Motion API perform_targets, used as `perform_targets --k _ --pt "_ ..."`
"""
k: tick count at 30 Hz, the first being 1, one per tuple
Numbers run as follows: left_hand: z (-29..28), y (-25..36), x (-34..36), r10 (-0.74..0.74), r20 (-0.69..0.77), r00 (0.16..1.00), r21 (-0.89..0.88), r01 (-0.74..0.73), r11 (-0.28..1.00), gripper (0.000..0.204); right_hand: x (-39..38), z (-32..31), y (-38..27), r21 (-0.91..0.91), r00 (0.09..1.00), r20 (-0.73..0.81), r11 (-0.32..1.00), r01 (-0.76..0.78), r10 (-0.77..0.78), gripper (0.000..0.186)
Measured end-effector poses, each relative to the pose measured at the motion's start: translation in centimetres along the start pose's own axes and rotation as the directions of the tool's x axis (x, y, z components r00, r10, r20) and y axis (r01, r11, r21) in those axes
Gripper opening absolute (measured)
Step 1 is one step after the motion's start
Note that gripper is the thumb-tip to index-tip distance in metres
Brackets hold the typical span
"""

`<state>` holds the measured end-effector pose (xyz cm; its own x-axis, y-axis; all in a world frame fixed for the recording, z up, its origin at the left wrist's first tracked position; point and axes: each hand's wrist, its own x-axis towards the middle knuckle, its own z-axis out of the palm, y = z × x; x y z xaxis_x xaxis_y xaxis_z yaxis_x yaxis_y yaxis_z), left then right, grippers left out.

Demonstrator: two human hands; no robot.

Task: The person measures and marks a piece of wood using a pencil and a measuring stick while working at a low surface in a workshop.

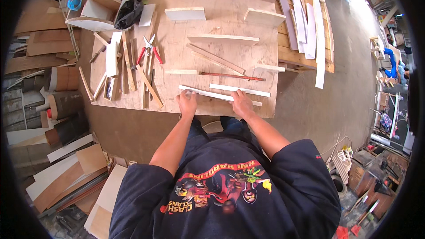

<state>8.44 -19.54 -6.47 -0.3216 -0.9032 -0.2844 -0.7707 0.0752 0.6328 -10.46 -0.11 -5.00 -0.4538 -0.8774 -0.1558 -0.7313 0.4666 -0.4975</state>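
As it sits on the wearer's side of the red bar (232, 76), the white strip (208, 93) has its long axis approx. L–R. L hand (187, 102) has its grip clamped on the L end; R hand (242, 105), clamped farther R, is nearer the 2nd strip (254, 92), btwn bar & R hand.

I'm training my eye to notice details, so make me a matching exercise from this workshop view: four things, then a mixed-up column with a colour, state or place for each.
Things:
1. Shears
2. Plastic bag
3. White strip nearest the table's front edge
4. Thin bar

Descriptions:
A. In the left hand and right hand
B. Red, lying on the table
C. Blades spread open
D. Black and crumpled

Pairs: 1-C, 2-D, 3-A, 4-B
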Motion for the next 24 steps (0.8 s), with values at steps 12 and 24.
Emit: perform_targets --k 12,24 --pt "2.0 1.8 -1.3 -0.128 0.014 0.992 -0.030 0.129 0.991 0.062 1.4 -4.8 5.5 -0.060 0.991 -0.062 0.992 0.112 -0.116 0.031" --pt "4.6 3.7 -7.4 -0.094 0.073 0.993 -0.076 0.099 0.992 0.061 -0.6 -4.6 4.8 -0.037 0.991 -0.094 0.995 0.092 -0.095 0.041"
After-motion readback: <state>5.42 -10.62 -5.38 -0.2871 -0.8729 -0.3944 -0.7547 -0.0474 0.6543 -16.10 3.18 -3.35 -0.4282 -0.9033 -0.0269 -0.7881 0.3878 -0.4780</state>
